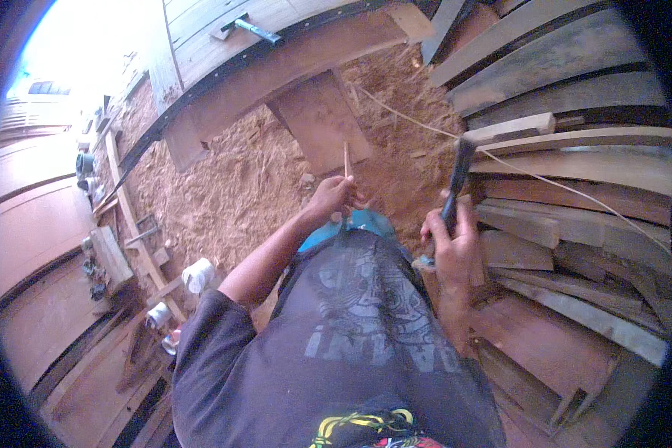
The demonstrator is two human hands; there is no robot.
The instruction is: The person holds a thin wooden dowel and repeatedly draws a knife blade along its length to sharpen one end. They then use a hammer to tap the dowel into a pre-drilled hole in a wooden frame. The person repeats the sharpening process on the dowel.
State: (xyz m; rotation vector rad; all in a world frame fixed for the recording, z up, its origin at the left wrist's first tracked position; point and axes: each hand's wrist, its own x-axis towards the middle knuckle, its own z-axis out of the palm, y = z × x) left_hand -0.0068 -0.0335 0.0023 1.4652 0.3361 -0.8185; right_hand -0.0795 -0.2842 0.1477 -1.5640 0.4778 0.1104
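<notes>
My left hand (340, 196) is closed in a pinch in front of my body, above my blue legwear. Between its fingers stands a thin pale wooden stick (346, 158), its free end pointing away from me. My right hand (452, 233) grips a black bar-shaped tool (460, 168) that rises from the fist toward the planks on the right; its exact kind cannot be made out. Just beyond the stick, a flat brown board (325, 123) leans out from beneath a wooden workbench (201, 37). A hammer (257, 31) with a blue handle lies on the benchtop.
Stacked planks (560, 164) fill the right side, with a pale cord (403, 113) strung across. Sawdust and shavings (231, 194) cover the ground. On the left are large boards (33, 239), a long wooden strip (131, 216) and a white roll-like object (198, 275).
</notes>
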